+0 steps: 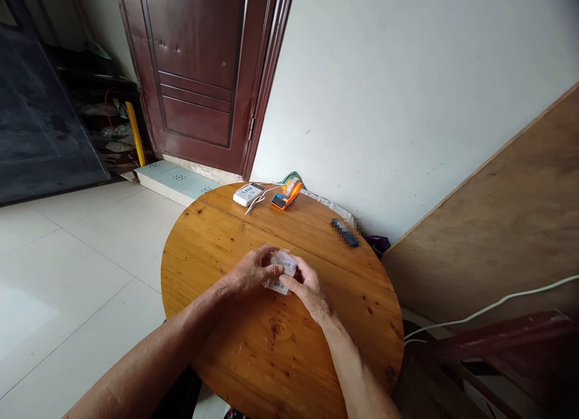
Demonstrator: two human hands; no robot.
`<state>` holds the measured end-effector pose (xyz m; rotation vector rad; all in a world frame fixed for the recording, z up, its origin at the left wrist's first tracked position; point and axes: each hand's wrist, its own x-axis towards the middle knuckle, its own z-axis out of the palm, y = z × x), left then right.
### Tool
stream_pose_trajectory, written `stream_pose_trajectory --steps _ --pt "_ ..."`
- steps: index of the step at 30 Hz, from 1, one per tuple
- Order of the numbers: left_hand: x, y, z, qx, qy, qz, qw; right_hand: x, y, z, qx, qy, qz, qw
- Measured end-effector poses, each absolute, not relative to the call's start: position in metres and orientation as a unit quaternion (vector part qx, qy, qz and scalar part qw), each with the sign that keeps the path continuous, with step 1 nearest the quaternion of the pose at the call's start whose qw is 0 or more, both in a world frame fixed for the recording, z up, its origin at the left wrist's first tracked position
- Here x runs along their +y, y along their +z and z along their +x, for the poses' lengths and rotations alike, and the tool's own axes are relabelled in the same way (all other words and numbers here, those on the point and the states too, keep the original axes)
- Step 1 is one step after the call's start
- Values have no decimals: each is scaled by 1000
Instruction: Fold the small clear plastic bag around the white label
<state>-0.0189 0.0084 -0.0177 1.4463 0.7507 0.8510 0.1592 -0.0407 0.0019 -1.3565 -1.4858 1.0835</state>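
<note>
Between my two hands, over the middle of the round wooden table (pixel 217 346), is a small whitish packet in clear crinkled plastic (pixel 284 261). What lies inside the wrapping is too blurred to make out. My left hand (pixel 256 269) grips the packet from the left, its thumb pressed on top. From the right, my right hand (pixel 308 288) holds the same packet, with its thumb on the near part. The two thumb tips almost meet over the plastic. The fingers behind the packet are partly hidden.
Toward the table's far edge are a white box-shaped device with a cable (pixel 248 194) and an orange tape dispenser (pixel 287 196). A dark, pixelated long object (pixel 345 233) lies at the right. Behind stand a white wall (pixel 398 93) and a dark red door (pixel 194 63).
</note>
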Motion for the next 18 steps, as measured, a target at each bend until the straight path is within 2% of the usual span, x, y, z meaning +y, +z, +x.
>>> stream_pose_trajectory --steps 6,9,13,18 --pt "6 -14 -22 360 326 652 582 -39 -2 161 -598 411 -564 394" --pt "2 -8 -24 341 315 649 603 -40 0 162 -598 428 -549 397" --pt "0 -5 -23 314 323 629 634 -42 6 161 -568 460 -535 423" --pt "1 -8 -20 275 338 591 679 -35 10 155 -509 443 -575 463"
